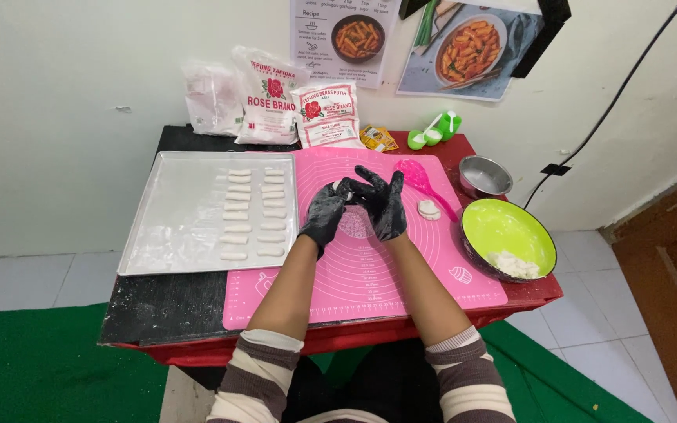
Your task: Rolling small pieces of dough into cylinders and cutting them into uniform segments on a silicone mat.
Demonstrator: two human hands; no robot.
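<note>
**Gloved hands shaping dough over a pink mat**

Head view: the left hand [324,213] and right hand [384,202], in black gloves, close their grip together on a small white dough piece [340,186] above the pink mat [370,270]; shaped dough sticks [254,211] lie on the metal tray [174,219] to the left.

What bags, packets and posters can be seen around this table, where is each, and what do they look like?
Clear plastic bag: table's back edge, leftmost, whitish contents.
Tall flour bag: beside it, white, red flower print.
Short flour bag: further right, white and red.
Yellow sachets: behind the pink mat.
Recipe sheet: wall, white, food photo.
Food photo poster: wall, tilted.
</note>
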